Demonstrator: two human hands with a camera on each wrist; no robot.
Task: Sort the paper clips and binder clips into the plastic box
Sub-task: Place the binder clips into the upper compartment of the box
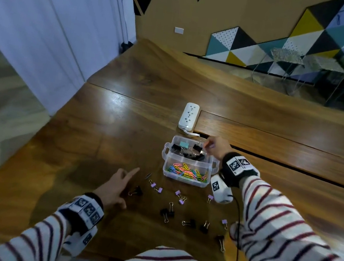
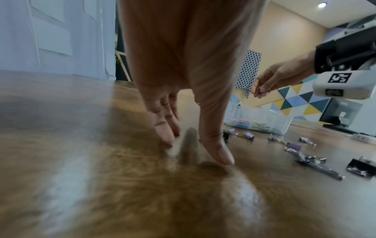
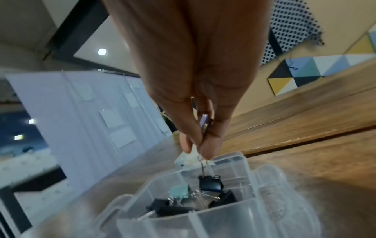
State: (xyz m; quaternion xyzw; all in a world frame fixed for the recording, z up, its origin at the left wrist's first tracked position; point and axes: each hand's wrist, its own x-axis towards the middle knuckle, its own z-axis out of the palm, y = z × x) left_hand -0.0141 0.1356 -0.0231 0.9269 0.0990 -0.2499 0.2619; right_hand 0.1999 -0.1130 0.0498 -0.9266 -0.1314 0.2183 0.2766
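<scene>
Striped sleeves [image 1: 275,225] fill the bottom of the head view; the left hand [image 1: 116,185] lies relaxed on the wooden table [image 1: 103,133], holding nothing, with loose binder clips [image 1: 167,212] scattered just to its right. From the left wrist, its fingers [image 2: 164,130] are straight, thumb touching the wood. From the right wrist, the right hand [image 3: 195,103] pinches the wire handle of a black binder clip [image 3: 210,184], hanging over the plastic box [image 3: 240,214] compartment that has other binder clips, and a purple clip [image 3: 204,120] sits between its fingers
</scene>
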